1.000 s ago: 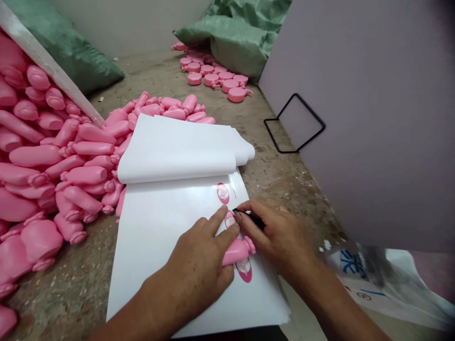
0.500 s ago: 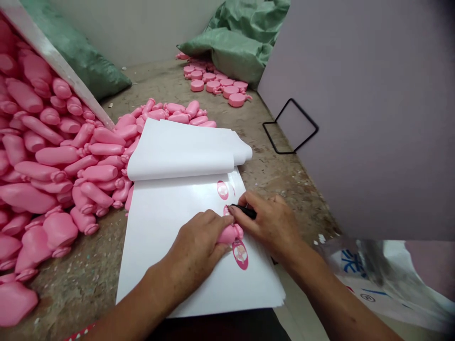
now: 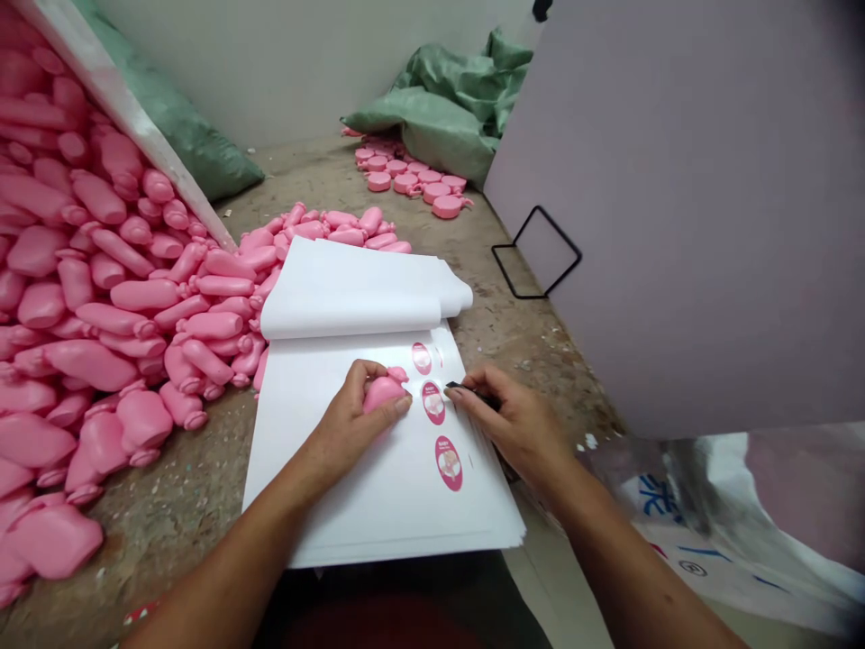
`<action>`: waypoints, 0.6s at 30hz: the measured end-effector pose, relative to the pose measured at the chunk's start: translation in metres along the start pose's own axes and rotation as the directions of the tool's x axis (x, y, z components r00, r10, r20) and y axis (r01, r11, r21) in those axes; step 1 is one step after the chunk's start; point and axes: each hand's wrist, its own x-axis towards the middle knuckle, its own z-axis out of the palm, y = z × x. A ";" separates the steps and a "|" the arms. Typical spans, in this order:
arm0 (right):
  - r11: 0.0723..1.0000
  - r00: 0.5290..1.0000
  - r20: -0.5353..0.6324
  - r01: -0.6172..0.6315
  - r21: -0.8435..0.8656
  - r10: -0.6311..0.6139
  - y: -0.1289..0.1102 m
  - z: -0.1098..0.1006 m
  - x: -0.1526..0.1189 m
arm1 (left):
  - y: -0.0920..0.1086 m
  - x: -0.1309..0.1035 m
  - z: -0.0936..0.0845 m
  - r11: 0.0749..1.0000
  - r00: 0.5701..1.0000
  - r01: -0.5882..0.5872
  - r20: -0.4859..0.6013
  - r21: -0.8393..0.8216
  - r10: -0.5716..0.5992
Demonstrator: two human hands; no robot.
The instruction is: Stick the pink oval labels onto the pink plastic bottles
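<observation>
Two bare hands over a stack of white sheets—one with a small pink bottle, one with a dark slim tool.
The left hand [image 3: 355, 407] grips the pink bottle [image 3: 382, 393] between thumb and fingers, above the sheets [image 3: 317, 478]; no label shows on the part in view. The right hand [image 3: 527, 419] pinches the dark slim tool [image 3: 481, 397], its tip just beside the middle of three pink oval labels [image 3: 449, 463], all three lying on the top sheet. Many more bottles [image 3: 144, 295] lie heaped on the left, with no labels visible—whether any have one on a hidden side, I cannot tell.
</observation>
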 end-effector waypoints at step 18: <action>0.999 0.999 0.016 0.031 0.044 -0.032 -0.004 -0.004 0.007 | -0.010 0.000 0.004 0.995 0.995 -0.035 -0.094 -0.093 0.026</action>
